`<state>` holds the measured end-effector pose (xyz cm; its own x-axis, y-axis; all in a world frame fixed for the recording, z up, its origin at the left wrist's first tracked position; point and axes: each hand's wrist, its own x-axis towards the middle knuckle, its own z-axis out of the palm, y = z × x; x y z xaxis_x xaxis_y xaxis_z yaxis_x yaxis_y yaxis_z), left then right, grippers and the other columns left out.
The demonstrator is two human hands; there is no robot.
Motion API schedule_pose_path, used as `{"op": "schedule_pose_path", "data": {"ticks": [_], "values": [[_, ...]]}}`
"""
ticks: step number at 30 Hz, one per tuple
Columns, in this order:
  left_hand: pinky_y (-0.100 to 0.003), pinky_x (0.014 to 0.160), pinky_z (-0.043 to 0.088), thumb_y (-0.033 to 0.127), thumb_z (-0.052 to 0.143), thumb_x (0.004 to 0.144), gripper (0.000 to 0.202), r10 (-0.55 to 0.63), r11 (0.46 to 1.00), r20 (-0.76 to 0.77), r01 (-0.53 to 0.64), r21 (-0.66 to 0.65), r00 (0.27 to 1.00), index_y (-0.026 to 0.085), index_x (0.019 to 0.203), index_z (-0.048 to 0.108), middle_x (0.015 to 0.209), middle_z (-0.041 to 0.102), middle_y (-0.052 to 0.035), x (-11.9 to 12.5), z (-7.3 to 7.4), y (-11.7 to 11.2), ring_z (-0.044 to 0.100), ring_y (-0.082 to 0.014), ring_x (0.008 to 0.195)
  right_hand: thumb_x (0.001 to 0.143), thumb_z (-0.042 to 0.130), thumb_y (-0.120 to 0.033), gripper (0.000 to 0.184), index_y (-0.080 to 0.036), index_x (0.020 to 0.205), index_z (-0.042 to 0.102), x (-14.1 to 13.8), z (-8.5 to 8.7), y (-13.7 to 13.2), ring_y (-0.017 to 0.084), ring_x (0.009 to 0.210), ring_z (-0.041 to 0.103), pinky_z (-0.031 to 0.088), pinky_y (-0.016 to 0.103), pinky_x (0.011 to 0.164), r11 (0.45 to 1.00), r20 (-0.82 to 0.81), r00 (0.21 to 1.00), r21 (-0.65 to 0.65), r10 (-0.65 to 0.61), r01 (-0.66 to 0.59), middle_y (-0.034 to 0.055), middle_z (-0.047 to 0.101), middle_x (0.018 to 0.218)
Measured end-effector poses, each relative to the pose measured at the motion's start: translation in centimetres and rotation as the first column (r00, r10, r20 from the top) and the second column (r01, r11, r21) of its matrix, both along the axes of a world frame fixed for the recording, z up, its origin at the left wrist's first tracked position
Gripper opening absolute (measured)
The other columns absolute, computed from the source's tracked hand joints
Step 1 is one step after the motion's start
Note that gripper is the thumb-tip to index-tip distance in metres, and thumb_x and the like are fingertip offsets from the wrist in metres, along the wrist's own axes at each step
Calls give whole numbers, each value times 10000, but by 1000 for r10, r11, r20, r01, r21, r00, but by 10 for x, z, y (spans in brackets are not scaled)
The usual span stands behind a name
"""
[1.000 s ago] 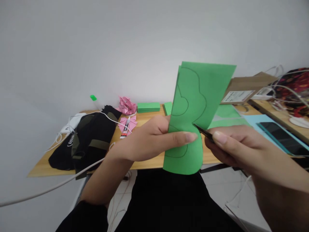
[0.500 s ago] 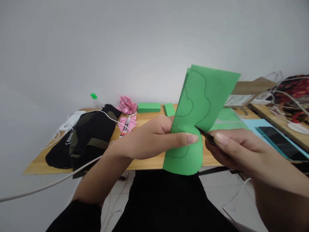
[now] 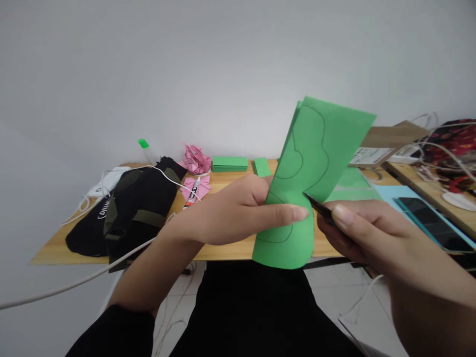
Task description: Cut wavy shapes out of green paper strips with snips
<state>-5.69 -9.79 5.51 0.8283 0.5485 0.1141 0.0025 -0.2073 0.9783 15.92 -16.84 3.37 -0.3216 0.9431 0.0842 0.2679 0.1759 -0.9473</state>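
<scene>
In the head view, the left hand (image 3: 238, 213) grips a layered green sheet (image 3: 316, 148), thumb pressed flat across its front and the other fingers mostly hidden behind it. The sheet is held up off the tabletop (image 3: 226, 250), its top leaning right and its rounded lower end crossing in front of the near edge. Dark curved lines are drawn on its face. The right hand (image 3: 366, 228) has its fingers closed around a black pointed tool (image 3: 320, 207), thumb on top; the tip meets the sheet at a notch in its right side, and the handle is concealed by the hand.

Along the tabletop's far edge sit crumpled pink paper (image 3: 196, 159), a green stack (image 3: 229, 164) and, to its right, a smaller green piece (image 3: 262, 167). A tube (image 3: 192, 192) rests on flatter pink paper, beside a black bag (image 3: 137, 203) near the left end. Toward the right end, a dark-faced, teal-edged device (image 3: 431, 223) lies on light-blue paper (image 3: 386, 191), with a cardboard box (image 3: 396, 135) farther back.
</scene>
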Motion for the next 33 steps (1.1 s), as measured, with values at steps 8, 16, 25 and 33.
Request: {"op": "schedule_pose_path", "data": {"ticks": [8,16,25,33], "values": [[-241,866,519,265,592,925,168,-8,998,8,8,55,1000,165,838,697,932,727,-4,2,-4,3,673,-144,971,977,460,-596,613,-192,520,395,-1,1,-1,66,396,286,226,190,335,998,25,998,41,-52,51,-53,358,447],[-212,732,521,268,610,909,180,-23,999,52,25,-41,998,168,768,660,763,654,23,4,-15,9,620,-104,754,976,454,-606,603,-199,537,378,0,-10,4,70,399,241,191,214,342,1000,-1,1000,-5,-7,7,-63,326,463],[-302,826,545,364,637,889,206,20,988,0,-20,-152,1000,169,858,695,918,706,-53,1,-27,15,657,-194,926,998,443,-572,552,-205,589,383,0,-17,15,74,443,221,165,237,387,990,-94,994,-121,60,-71,-64,327,513],[-285,763,538,453,639,892,303,1,990,-18,-3,-139,1000,173,793,700,809,700,-47,-3,-39,23,662,-192,849,951,496,-628,588,-210,558,369,-7,-19,21,62,415,238,167,227,364,988,-90,995,-143,41,-54,-63,327,496]]}}
